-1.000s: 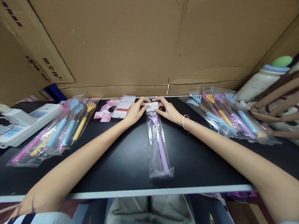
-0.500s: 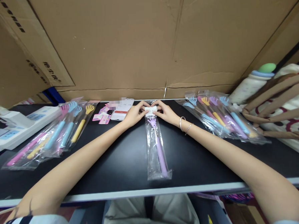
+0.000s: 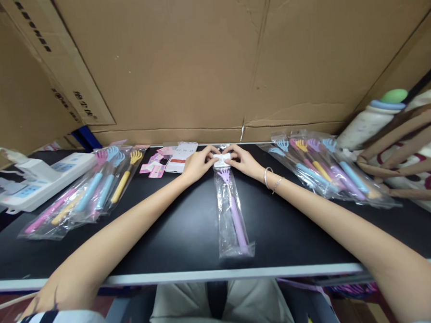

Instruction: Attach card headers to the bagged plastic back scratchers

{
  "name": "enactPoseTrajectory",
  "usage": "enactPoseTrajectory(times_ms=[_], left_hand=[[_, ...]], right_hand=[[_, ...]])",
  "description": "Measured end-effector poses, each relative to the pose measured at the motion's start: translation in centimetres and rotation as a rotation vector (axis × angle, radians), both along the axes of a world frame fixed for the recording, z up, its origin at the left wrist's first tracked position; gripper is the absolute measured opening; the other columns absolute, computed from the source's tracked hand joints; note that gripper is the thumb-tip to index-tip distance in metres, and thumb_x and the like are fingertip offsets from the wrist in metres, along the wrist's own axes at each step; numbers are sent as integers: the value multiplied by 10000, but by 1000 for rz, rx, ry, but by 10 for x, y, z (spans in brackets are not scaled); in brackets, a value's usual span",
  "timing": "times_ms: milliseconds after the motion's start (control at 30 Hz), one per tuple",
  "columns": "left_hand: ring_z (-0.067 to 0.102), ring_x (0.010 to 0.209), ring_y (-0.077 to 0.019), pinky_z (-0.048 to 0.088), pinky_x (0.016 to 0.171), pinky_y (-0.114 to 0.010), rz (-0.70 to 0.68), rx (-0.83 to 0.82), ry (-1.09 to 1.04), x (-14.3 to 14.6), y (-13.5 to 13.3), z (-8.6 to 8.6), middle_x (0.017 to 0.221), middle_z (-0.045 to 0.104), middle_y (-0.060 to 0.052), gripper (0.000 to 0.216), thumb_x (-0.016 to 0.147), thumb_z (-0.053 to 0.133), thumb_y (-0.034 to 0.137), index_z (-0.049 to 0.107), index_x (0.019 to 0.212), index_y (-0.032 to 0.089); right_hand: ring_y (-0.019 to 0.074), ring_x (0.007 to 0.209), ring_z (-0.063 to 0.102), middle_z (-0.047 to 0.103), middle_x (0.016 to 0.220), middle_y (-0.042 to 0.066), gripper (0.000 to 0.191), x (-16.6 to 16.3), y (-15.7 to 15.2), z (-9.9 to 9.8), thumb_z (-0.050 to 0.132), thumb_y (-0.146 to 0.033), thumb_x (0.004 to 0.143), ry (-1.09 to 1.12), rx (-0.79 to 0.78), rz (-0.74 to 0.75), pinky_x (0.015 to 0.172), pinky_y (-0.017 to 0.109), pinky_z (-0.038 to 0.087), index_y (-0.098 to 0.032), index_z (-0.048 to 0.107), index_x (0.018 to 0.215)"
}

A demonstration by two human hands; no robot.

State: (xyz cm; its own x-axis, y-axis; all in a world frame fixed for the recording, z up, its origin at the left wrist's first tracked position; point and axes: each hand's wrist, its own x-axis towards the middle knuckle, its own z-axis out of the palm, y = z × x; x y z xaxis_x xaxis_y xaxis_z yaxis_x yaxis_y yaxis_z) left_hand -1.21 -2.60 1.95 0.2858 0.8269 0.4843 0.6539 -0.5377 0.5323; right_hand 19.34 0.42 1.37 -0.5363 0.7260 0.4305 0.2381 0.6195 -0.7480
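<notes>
A purple back scratcher [image 3: 236, 218] lies in a clear plastic bag [image 3: 225, 228] on the black table, its claw end away from me. Across the bag's far end is a small white card [image 3: 221, 160], whose print is too small to read. My left hand [image 3: 200, 163] pinches the card's left side between thumb and fingers. At its right side my right hand [image 3: 245, 161], with bracelets on the wrist, pinches it the same way. Whether the card is fixed to the bag I cannot tell.
Several bagged back scratchers lie at left [image 3: 90, 187] and right [image 3: 320, 168]. A phone [image 3: 175, 161] and pink cards [image 3: 154, 167] are beyond my left hand. A power strip [image 3: 50, 180] stands far left; a bottle [image 3: 361, 122] and bag [image 3: 399, 161] far right. Cardboard [image 3: 181, 62] walls the back.
The whole view has shifted slightly, so everything sits a little further right. Both hands keep their pinch on the white card, and the bagged back scratcher stays in place.
</notes>
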Motion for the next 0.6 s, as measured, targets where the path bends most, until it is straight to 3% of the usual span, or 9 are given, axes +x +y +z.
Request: enactPoseTrajectory(times_ms=[233,600], left_hand=[[622,736,-141,394,643,-243,46,50,5,1,-6,5,832,701,19,116,862,545,332,593,922,245],[623,715,-157,385,607,-249,142,-30,37,4,-4,4,786,681,16,169,832,578,395,536,868,234]], right_hand=[[149,674,603,602,704,-30,276,1,0,1,612,-346,790,-34,22,-43,687,283,448,-198,509,999],[155,719,616,621,748,-11,247,-1,0,1,590,-334,801,-22,30,-36,708,288,456,-191,518,989]])
